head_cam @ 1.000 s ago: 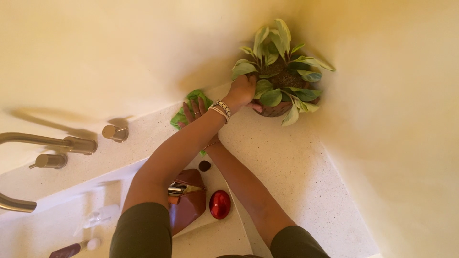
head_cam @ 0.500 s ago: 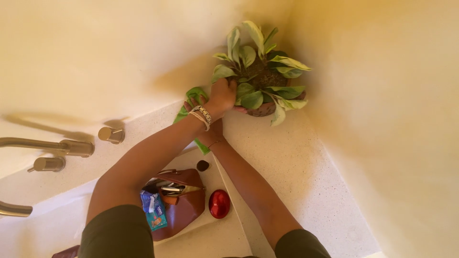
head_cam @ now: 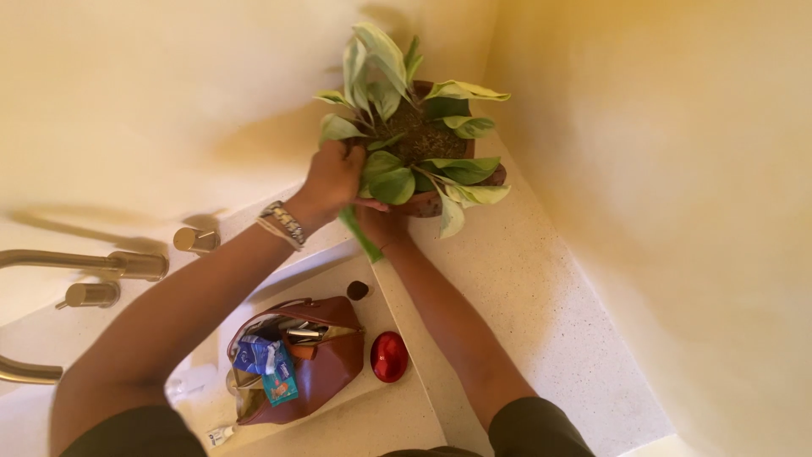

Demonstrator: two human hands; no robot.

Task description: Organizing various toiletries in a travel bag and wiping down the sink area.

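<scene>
Gripping the rim of the potted plant (head_cam: 414, 140) with my left hand (head_cam: 332, 176), I am holding the brown pot tilted up in the corner where the two pale walls meet. My right hand (head_cam: 378, 224) is sitting under the pot's near edge, pressing on a green cloth (head_cam: 359, 234) whose strip is showing below it; I cannot tell how its fingers are set. Nearer me on the speckled counter (head_cam: 541, 313), an open brown pouch (head_cam: 326, 360) is lying beside a red round object (head_cam: 389, 356).
</scene>
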